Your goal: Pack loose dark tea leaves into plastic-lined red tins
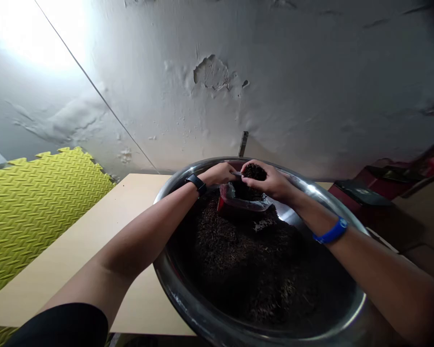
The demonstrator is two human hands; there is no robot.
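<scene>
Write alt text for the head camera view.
Over a large steel bowl of dark loose material, the left hand pinches open a small clear bag while the right hand holds a handful above its mouth. The bowl sits on a pale table beside a yellow foam mat.

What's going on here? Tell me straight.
A person works over a big steel bowl on a pale table, filled with dark loose material. The left hand pinches open the rim of a small clear bag standing in the bowl. The right hand holds a handful of the material just above the bag's mouth.
</scene>
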